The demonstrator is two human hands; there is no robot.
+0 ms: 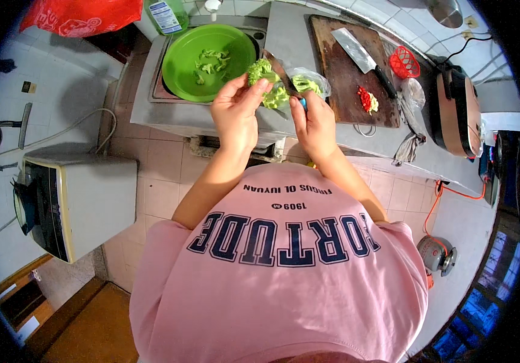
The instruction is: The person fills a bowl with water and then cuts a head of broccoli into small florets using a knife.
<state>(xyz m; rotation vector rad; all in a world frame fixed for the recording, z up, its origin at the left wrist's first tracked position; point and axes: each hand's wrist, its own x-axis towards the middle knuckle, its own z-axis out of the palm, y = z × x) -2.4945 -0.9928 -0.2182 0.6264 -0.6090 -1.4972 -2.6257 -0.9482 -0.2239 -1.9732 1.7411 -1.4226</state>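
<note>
Pinched in the fingers of my left hand (240, 108) is a broccoli floret (261, 71), near the right rim of a green plastic basin (178, 84). My right hand (314, 119) grips a small knife (279, 70) with a blue part showing at its handle; the blade points up beside the floret. Cut broccoli pieces (213, 61) lie in the basin, which sits over the sink. Below and behind my hands, more broccoli (276, 96) rests on the counter, partly hidden. A clear plastic bag (323, 81) around some green broccoli (305, 84) is behind my right hand.
On the right, a wooden cutting board (337, 59) bears a cleaver (354, 49) and chopped red and pale pieces (367, 100). Beyond it are a red plastic basket (404, 62), a rag (407, 136) and a rice cooker (457, 111). A green bottle (166, 17) stands behind the basin.
</note>
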